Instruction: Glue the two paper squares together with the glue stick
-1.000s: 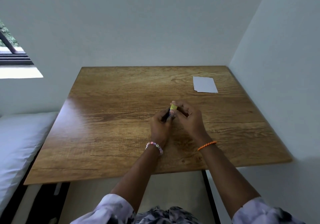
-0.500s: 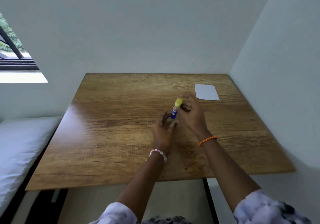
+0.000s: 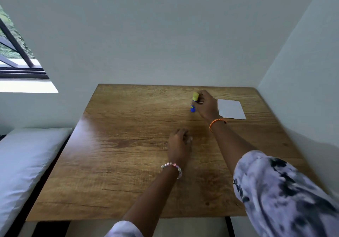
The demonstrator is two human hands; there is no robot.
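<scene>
A blue glue stick with a yellow cap stands nearly upright at the far part of the wooden table. My right hand grips it near the cap. Just right of that hand lies white paper, flat on the table; I cannot tell whether it is one sheet or two stacked. My left hand rests on the table's middle, fingers curled, with nothing visible in it.
The table sits in a corner, with white walls behind it and along its right side. A white cushion lies to the left, below a window.
Both hands held the glue stick at the table's middle. My right hand has since carried it away toward the far side, near the paper. My left hand let go and stayed behind.
</scene>
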